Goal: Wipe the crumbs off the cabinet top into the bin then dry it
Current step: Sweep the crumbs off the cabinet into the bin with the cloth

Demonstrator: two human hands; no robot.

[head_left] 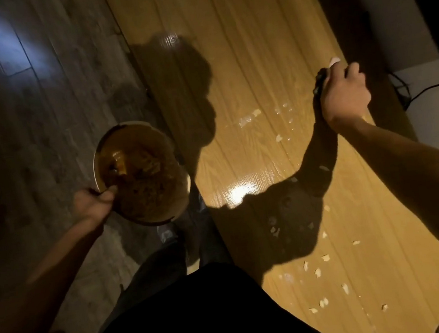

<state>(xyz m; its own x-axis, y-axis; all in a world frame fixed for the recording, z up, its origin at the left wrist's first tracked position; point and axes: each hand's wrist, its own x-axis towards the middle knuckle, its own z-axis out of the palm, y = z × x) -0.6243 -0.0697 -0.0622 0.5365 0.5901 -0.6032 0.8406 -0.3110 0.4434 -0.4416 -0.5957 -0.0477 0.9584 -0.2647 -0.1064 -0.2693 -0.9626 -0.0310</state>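
The cabinet top [257, 78] is a long glossy yellow wood surface running from the top centre to the lower right. Pale crumbs [319, 264] lie scattered over it, a few near the middle [248, 120] and several at the near end. My left hand [94, 205] grips the rim of a round bin [141, 173] held beside the cabinet's left edge; the bin has rubbish inside. My right hand [344, 92] hovers over the far right part of the top, fingers closed on a small dark object with a white bit showing above it. What that object is, I cannot tell.
Grey plank floor [39, 105] lies left of the cabinet. A dark cable [422, 91] runs along the wall at the right. A glass object [169, 39] stands on the top farther away. My dark clothing [190, 322] fills the bottom centre.
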